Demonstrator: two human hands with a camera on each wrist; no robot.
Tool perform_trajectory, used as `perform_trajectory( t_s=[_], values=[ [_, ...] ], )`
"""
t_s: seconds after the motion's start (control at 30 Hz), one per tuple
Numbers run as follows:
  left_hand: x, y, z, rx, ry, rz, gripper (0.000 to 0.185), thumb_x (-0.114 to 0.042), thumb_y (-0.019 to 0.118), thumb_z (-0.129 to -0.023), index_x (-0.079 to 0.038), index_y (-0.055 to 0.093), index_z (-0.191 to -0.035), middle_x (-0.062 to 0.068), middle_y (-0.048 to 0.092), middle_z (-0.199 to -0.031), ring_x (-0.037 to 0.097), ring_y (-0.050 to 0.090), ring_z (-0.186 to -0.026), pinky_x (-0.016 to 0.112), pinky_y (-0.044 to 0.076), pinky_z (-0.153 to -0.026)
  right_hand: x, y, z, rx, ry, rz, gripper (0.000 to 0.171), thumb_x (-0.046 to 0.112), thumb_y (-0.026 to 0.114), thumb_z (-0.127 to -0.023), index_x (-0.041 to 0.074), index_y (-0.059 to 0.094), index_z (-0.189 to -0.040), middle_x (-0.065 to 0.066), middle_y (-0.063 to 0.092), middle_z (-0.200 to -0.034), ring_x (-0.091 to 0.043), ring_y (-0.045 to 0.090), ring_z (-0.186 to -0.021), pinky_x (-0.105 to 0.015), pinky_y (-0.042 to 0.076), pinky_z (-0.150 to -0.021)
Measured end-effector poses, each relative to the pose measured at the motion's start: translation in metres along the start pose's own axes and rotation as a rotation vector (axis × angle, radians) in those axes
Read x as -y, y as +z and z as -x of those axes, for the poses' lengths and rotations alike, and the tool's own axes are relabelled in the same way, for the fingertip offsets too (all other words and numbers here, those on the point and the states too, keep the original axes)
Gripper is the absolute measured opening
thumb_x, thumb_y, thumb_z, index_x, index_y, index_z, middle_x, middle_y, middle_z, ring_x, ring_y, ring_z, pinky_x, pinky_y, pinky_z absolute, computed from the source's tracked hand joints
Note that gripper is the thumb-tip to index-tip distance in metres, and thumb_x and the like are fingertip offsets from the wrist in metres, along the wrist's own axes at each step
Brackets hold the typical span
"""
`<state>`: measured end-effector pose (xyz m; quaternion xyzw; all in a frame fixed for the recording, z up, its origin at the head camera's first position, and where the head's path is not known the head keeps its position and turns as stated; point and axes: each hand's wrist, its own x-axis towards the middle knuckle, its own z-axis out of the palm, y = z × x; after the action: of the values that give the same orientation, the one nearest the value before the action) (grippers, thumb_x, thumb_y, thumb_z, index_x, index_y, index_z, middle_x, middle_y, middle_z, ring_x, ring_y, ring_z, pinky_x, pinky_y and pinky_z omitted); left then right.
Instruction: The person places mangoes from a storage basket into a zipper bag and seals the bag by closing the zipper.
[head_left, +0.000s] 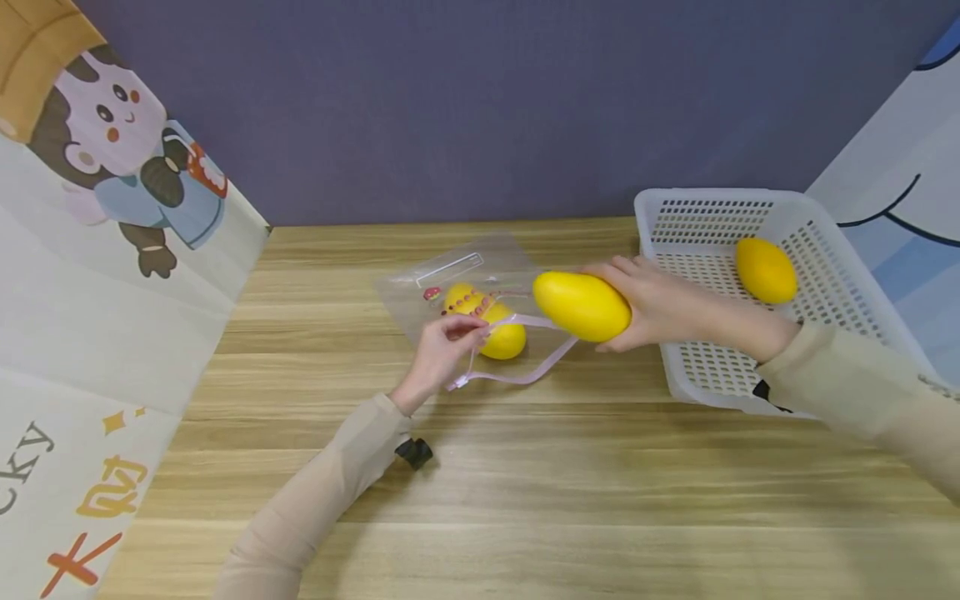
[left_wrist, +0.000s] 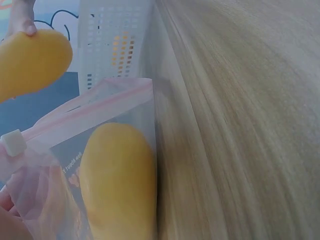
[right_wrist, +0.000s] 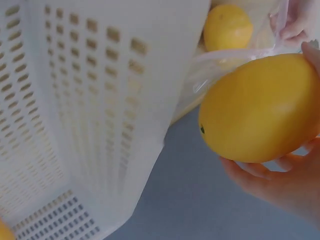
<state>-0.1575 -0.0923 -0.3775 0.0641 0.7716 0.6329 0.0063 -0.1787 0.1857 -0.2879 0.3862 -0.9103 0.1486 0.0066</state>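
A clear plastic slider bag (head_left: 480, 265) with a pink-edged mouth lies on the table, its mouth spread apart. Yellow mango (left_wrist: 118, 182) shows through the plastic inside it; whether there is more than one piece I cannot tell. With thumb and fingers my left hand (head_left: 442, 354) pinches the bag's rim near the white slider (left_wrist: 13, 143). My right hand (head_left: 656, 304) grips another yellow mango (head_left: 581, 306) from its right end, holding it in the air beside the bag's mouth. In the right wrist view, this held mango (right_wrist: 260, 107) has a small dark stem spot.
A white perforated basket (head_left: 750, 197) stands on the right of the wooden table (head_left: 525, 500), under my right forearm. One mango (head_left: 766, 271) lies in it. A dark blue panel (head_left: 450, 108) rises behind the table, and a printed cloth (head_left: 90, 333) hangs at left.
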Motion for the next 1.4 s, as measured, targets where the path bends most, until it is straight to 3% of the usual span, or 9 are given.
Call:
perform_trajectory(
  t_s=[0.17,0.47,0.6,0.77,1.03,1.2,1.4],
  values=[
    [0.000,-0.001,-0.001,0.004,-0.006,0.006,0.016,-0.002,0.062,-0.080,0.009,0.063,-0.093,0.021,0.064,-0.085,0.035,0.059,-0.074,0.025,0.053,-0.061,0.014,0.003,0.000,0.048,0.041,-0.039,0.084,0.038,0.078,-0.059,0.006,0.040,-0.126,-0.013,0.050,-0.113,-0.031,0.047,-0.101,-0.049,0.045,-0.077],
    [0.000,-0.001,-0.003,-0.001,-0.012,0.018,0.018,-0.004,0.062,-0.081,0.008,0.062,-0.095,0.020,0.064,-0.089,0.030,0.061,-0.074,0.027,0.054,-0.064,0.029,0.015,0.001,0.167,0.079,-0.056,0.083,0.045,0.074,-0.063,0.007,0.038,-0.128,-0.010,0.051,-0.114,-0.027,0.049,-0.099,-0.047,0.041,-0.082],
    [-0.001,-0.002,-0.003,-0.001,-0.018,0.027,0.019,-0.003,0.062,-0.081,0.008,0.062,-0.096,0.023,0.063,-0.091,0.034,0.060,-0.076,0.030,0.054,-0.066,0.034,0.021,-0.001,0.188,0.079,-0.063,0.083,0.043,0.075,-0.062,0.005,0.039,-0.127,-0.011,0.050,-0.116,-0.026,0.049,-0.100,-0.048,0.039,-0.085],
    [-0.019,-0.002,0.004,-0.002,-0.015,0.030,0.018,0.002,0.059,-0.081,0.013,0.060,-0.095,0.026,0.061,-0.092,0.040,0.058,-0.079,0.029,0.054,-0.066,0.039,0.029,-0.004,0.214,0.070,-0.066,0.082,0.043,0.074,-0.063,0.004,0.040,-0.126,-0.009,0.052,-0.113,-0.022,0.050,-0.092,-0.044,0.042,-0.081],
    [0.000,-0.004,-0.004,-0.027,0.000,0.025,0.020,-0.006,0.063,-0.080,0.008,0.062,-0.095,0.019,0.064,-0.087,0.027,0.062,-0.071,0.026,0.054,-0.061,0.045,0.039,-0.009,0.277,0.136,-0.070,0.085,0.048,0.071,-0.063,0.005,0.038,-0.128,-0.009,0.051,-0.115,-0.022,0.050,-0.093,-0.041,0.043,-0.079],
    [-0.003,-0.005,-0.005,-0.028,-0.016,0.035,0.020,-0.007,0.064,-0.080,0.007,0.063,-0.095,0.019,0.064,-0.087,0.030,0.062,-0.073,0.024,0.053,-0.061,0.047,0.043,-0.014,0.313,0.152,-0.122,0.078,0.046,0.072,-0.064,0.005,0.041,-0.123,-0.003,0.052,-0.100,-0.015,0.050,-0.080,-0.036,0.043,-0.073],
    [-0.023,-0.004,0.004,-0.040,-0.027,0.022,0.020,-0.002,0.062,-0.080,0.010,0.061,-0.095,0.021,0.063,-0.088,0.036,0.060,-0.076,0.023,0.053,-0.062,0.050,0.050,-0.020,0.339,0.174,-0.148,0.073,0.044,0.074,-0.062,0.001,0.046,-0.114,-0.001,0.054,-0.088,-0.014,0.049,-0.071,-0.029,0.042,-0.065]
  ],
)
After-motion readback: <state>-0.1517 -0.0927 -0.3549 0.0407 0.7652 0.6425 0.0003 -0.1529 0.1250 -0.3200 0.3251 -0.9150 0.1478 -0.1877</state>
